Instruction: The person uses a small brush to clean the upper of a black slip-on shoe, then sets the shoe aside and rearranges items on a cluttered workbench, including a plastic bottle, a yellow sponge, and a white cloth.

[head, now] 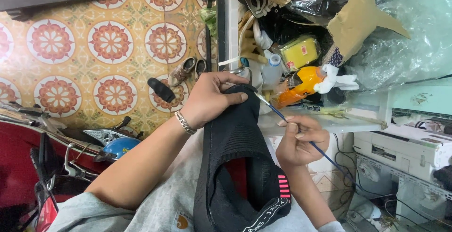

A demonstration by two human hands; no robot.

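Note:
A black knitted high-top shoe (238,156) stands on my lap with its toe pointing up and away. My left hand (209,97) grips the toe end, thumb on top, and a metal bracelet circles its wrist. My right hand (299,142) pinches a thin blue-handled paintbrush (282,117) like a pen. The brush tip rests against the upper right edge of the shoe's toe, just beside my left thumb. The brush handle runs down to the right past my right hand.
A cluttered shelf (329,121) with an orange bottle (299,86), a yellow sponge pack (301,50) and cardboard is ahead. A white printer (409,142) stands to the right. Patterned floor tiles, loose shoes (181,72), a blue helmet (120,147) and a red motorbike (21,166) lie on the left.

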